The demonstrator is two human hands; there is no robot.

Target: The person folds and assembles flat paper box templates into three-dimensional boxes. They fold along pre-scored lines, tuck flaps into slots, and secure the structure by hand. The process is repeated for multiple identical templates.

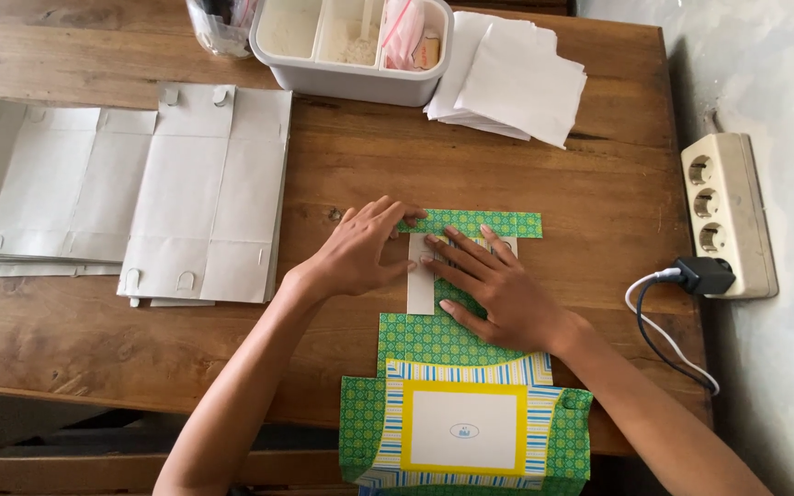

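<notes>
Nearest, at the table's front edge: green patterned cardboard box blank, printed side up, with a white panel framed in yellow and blue-striped borders, overhanging the edge of the wooden table. Stretching away from that, the same blank's middle part, pressed flat under both hands. Right hand laid palm down on the blank, fingers spread and straight, grasping nothing. Left hand just beside it, fingers extended and flat, fingertips pushing down a white flap and touching the folded green strip at the blank's far end. Hands almost touching at the fingertips.

Off to the left, well apart: stacks of flat grey cardboard blanks, plain side up, overlapping one another. To the right, on the wall: cream power strip with a black plug and a white cable hanging down.

Farther back: white plastic tub with compartments, holding small packets. Just right of it, a pile of white paper sheets. Left of the tub, a clear jar, only partly in view.
</notes>
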